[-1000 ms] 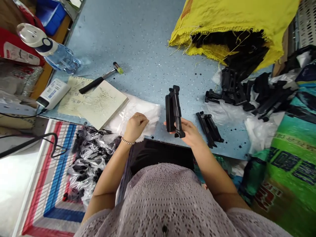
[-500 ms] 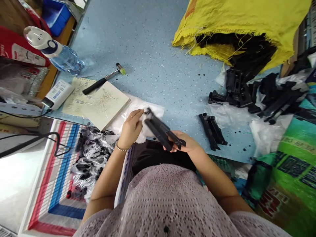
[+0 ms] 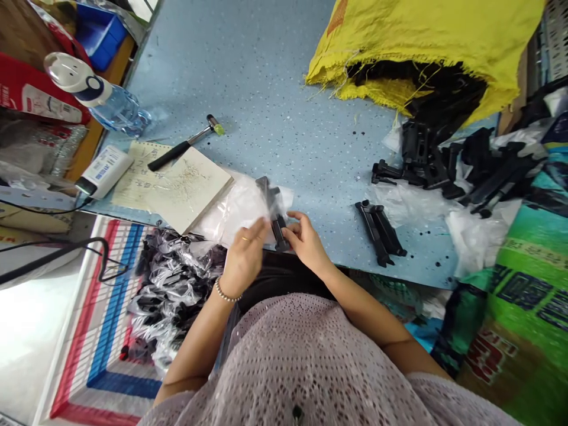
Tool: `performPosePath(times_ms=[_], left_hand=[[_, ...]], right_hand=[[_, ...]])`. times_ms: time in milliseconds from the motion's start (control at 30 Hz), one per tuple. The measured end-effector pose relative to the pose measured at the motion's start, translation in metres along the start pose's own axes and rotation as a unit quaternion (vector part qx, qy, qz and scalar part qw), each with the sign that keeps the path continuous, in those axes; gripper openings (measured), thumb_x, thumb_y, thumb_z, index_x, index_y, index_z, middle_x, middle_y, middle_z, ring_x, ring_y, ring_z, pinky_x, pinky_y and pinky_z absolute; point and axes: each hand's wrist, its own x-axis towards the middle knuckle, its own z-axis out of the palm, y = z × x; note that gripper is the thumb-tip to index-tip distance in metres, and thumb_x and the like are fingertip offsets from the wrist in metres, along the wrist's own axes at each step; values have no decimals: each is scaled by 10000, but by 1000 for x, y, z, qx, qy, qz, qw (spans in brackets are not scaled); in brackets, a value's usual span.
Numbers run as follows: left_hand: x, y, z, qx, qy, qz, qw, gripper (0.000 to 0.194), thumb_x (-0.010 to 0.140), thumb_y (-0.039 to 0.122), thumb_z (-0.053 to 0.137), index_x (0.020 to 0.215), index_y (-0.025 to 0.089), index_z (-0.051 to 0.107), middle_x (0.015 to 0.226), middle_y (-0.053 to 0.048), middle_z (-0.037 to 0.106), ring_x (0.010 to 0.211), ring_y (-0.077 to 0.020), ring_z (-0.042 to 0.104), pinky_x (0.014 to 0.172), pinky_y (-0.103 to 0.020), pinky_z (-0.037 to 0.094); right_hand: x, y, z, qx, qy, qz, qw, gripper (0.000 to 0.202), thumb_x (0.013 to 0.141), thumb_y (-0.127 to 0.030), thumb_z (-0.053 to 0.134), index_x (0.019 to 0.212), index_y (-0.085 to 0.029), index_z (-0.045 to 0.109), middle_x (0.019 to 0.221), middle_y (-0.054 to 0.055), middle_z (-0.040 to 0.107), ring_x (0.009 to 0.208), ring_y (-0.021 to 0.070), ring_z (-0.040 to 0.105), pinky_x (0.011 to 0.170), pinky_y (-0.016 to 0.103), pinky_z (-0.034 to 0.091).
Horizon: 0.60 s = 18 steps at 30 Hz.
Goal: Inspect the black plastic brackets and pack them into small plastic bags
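Observation:
A black plastic part (image 3: pixel 277 228) lies at the table's front edge on clear plastic bags (image 3: pixel 242 207), with blurred film over its upper end. My right hand (image 3: pixel 304 239) pinches the lower end of this part between thumb and fingers. Just left of it, my left hand (image 3: pixel 246 254) has its fingers together at the film; motion blur hides what they hold, if anything. Two more black parts (image 3: pixel 380 232) rest side by side on the table, to the right of my right hand.
A hammer (image 3: pixel 180 148) lies by a pale block (image 3: pixel 195 186). A bottle (image 3: pixel 109 106) and white device (image 3: pixel 105 171) are at left. Bagged parts fill a basket (image 3: pixel 104 319) below. A yellow sack (image 3: pixel 399 35) and loose black parts (image 3: pixel 421 154) lie at right.
The black part has gone from the air above the front edge down onto the plastic bags. My right hand has moved left with it, and my left hand has shifted right and down.

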Motion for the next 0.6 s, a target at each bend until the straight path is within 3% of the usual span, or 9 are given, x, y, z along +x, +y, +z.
performPosePath(times_ms=[67,133,233,333,433,500,567,600], left_hand=[[1,5,-3,-56,-41,79,994,747,961,-5,421,1655,220,260,1487,-192,586,1156,-257,672,953,-423,622],[2,8,-4,-87,-75,112,987,745,960,44,486,1654,184,254,1504,-206,562,1221,-282,657,993,-452,619],[2,8,-5,-98,-77,98,987,715,958,165,615,1616,158,335,1452,-207,588,1279,-308,642,1048,-481,607],[-2,13,-20,-125,-22,56,990,579,949,195,676,1503,213,507,1297,-146,679,1190,-246,696,1040,-403,617],[-22,22,-67,-141,6,-36,989,431,919,239,732,1340,265,646,1193,-95,723,1105,-225,728,997,-358,626],[-52,16,-107,-124,-36,-130,983,360,900,319,752,1254,282,700,1171,-82,748,1047,-243,751,906,-347,653],[-96,-9,-137,-92,-131,-240,958,338,883,424,735,1197,302,735,1126,-67,786,882,-248,784,678,-312,668],[-121,-28,-146,-83,-155,-281,943,323,862,469,727,1145,317,755,980,-37,812,661,-221,759,498,-287,619]], right_hand=[[-5,-4,1,-50,7,-27,998,595,959,-330,617,1492,-241,367,764,-37,637,620,164,615,617,299,516],[-10,-8,3,-123,12,-60,991,466,974,-302,578,1416,-239,444,777,-15,653,660,186,641,666,326,517],[-17,-14,10,-205,10,-103,973,126,989,-324,550,1072,-232,567,815,26,672,764,221,686,730,359,522],[-25,-22,16,-144,-32,-86,985,158,974,-377,605,1002,-233,545,846,25,697,772,210,708,730,356,547],[-31,-29,11,-20,-152,-40,987,247,968,-439,647,1088,-230,592,973,45,753,872,195,751,798,354,599],[-34,-33,-5,10,-200,-27,979,294,981,-460,633,1168,-234,617,1118,74,767,976,197,759,865,370,615],[-38,-37,-33,-49,-159,-34,985,311,990,-461,618,1215,-247,635,1193,82,760,1041,205,750,906,389,611],[-41,-40,-51,-109,-112,-40,987,307,988,-459,618,1214,-253,649,1188,78,762,1050,214,745,915,399,604]])
